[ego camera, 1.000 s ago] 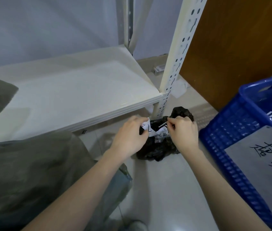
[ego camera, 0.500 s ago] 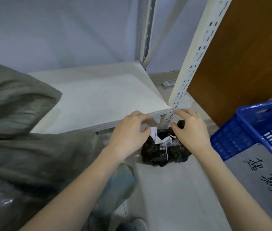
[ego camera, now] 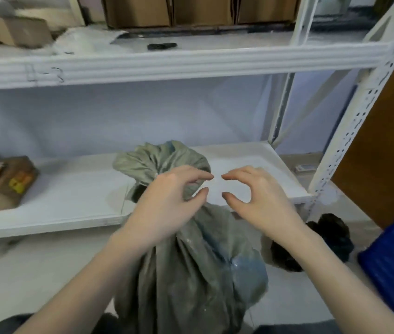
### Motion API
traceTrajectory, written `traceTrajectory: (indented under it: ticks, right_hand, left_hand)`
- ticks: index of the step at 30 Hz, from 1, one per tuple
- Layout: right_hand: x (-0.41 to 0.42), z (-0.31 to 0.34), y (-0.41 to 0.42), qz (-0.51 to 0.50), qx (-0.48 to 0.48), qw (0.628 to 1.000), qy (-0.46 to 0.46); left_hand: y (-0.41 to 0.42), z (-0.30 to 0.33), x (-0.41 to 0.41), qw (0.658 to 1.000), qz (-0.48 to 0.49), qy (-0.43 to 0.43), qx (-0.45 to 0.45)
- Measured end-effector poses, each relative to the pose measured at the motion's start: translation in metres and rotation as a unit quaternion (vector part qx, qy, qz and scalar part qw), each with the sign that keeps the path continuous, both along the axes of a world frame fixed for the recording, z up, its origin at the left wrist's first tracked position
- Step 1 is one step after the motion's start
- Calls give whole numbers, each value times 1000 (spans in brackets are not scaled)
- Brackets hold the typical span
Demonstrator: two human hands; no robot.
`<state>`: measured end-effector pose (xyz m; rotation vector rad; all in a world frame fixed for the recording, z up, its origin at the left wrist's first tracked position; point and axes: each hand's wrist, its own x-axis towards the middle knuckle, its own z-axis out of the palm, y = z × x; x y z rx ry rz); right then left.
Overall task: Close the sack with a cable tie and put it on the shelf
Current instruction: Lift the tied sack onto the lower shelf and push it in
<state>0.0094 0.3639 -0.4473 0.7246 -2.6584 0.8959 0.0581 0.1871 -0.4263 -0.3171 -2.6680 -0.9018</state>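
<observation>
A grey-green sack (ego camera: 191, 273) stands on the floor in front of me, its mouth gathered into a bunched neck (ego camera: 162, 160) that reaches above the lower white shelf board (ego camera: 70, 194). My left hand (ego camera: 167, 208) is at the neck, thumb and fingers curled but apart. My right hand (ego camera: 261, 201) hovers just to the right of the neck, fingers curved and apart, fingertips nearly meeting those of the left hand. I see no cable tie in either hand. A small black plastic bag (ego camera: 331, 237) lies on the floor to the right.
A blue plastic basket (ego camera: 393, 261) stands at the right edge. A brown box (ego camera: 0, 184) sits on the lower shelf at the left. The upper shelf (ego camera: 191, 61) carries cardboard boxes (ego camera: 191, 8) and a small black object (ego camera: 162, 46). A perforated white post (ego camera: 360, 116) and a brown panel (ego camera: 389, 153) are on the right.
My hands have left the small black bag and come up to the sack's neck. The view has swung up and left, bringing the sack and the upper shelf into sight.
</observation>
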Motion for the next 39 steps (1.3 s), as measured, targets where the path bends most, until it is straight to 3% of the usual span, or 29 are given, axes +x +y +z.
traceTrajectory:
  ticks: [8,23,32,37,39]
  right_hand:
    - [22,-15,-80,45,-16,998,-39]
    - [-1,-51,-83,86,77,974,-194]
    - [-6,-60,-65,59,133,952,-271]
    - [7,-73,-85,136,37,943,-303]
    - [16,-82,-97,124,26,950,-285]
  left_hand:
    - [-80,-19,30,998,53,12,24]
    - [-89,-73,-3,976,91,-198,9]
    - [-78,-61,-3,988,102,-46,108]
    - [-66,-60,1,984,84,-8,156]
    - [-62,-61,1,985,72,-2,158]
